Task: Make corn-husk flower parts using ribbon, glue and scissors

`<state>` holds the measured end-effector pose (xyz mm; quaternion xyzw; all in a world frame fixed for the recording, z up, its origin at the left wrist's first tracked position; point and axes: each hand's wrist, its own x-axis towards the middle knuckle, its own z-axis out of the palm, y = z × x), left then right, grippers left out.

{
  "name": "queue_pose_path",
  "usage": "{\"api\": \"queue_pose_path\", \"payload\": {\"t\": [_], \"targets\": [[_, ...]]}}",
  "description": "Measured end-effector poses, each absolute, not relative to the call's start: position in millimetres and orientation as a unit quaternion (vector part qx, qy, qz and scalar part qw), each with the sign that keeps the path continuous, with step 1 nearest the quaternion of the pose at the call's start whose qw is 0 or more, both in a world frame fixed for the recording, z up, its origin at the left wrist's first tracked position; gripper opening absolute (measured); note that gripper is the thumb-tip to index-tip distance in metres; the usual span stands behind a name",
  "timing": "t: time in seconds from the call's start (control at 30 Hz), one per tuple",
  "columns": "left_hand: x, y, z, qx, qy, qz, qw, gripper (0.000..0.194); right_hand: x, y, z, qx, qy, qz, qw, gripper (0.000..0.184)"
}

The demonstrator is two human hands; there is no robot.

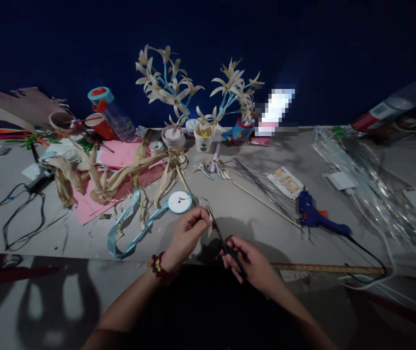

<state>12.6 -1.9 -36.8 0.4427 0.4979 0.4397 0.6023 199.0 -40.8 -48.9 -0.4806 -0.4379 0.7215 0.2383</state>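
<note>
In the head view my right hand (249,262) grips dark scissors (219,232) by the handles. Their blades point up and left, towards my left hand (191,233), which is closed in a pinch. A small pale strip of what looks like dried husk (210,226) sticks out at its fingertips, beside the blades. Whether the blades touch the strip I cannot tell. Just beyond my left hand lies a white spool (179,202), with light blue ribbon (120,248) trailing from it to the left. Long dried husks (101,189) spread over pink paper (87,206) further left.
Pale husk flowers (171,95) on blue stems stand at the back in cups (204,138). To the right are thin wires (266,187), a stick (262,200) and a blue glue gun (317,218) with its cord. Black cables (7,228) lie at left.
</note>
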Motion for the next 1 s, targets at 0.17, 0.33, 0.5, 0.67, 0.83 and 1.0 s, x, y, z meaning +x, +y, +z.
{"api": "queue_pose_path", "payload": {"t": [0.17, 0.33, 0.5, 0.67, 0.83, 1.0], "targets": [[11.6, -1.8, -38.5, 0.455, 0.491, 0.440, 0.599, 0.015, 200.6, -41.0, -53.5, -0.479, -0.451, 0.715, 0.236, 0.042], [12.9, -1.4, -37.8, 0.447, 0.497, 0.443, 0.597, 0.016, 200.7, -41.3, -54.1, -0.488, -0.439, 0.720, 0.226, 0.042], [15.0, -1.1, -37.5, 0.444, 0.492, 0.450, 0.600, 0.014, 200.2, -42.0, -52.6, -0.486, -0.425, 0.725, 0.238, 0.051], [17.7, -0.9, -38.5, 0.449, 0.496, 0.447, 0.594, 0.015, 200.3, -44.6, -57.1, -0.480, -0.418, 0.728, 0.254, 0.057], [20.8, 0.5, -39.5, 0.446, 0.485, 0.456, 0.598, 0.015, 199.9, -43.8, -55.8, -0.475, -0.413, 0.733, 0.258, 0.059], [22.9, 1.7, -41.4, 0.445, 0.485, 0.460, 0.596, 0.014, 199.6, -41.8, -54.8, -0.478, -0.407, 0.732, 0.262, 0.061]]}}
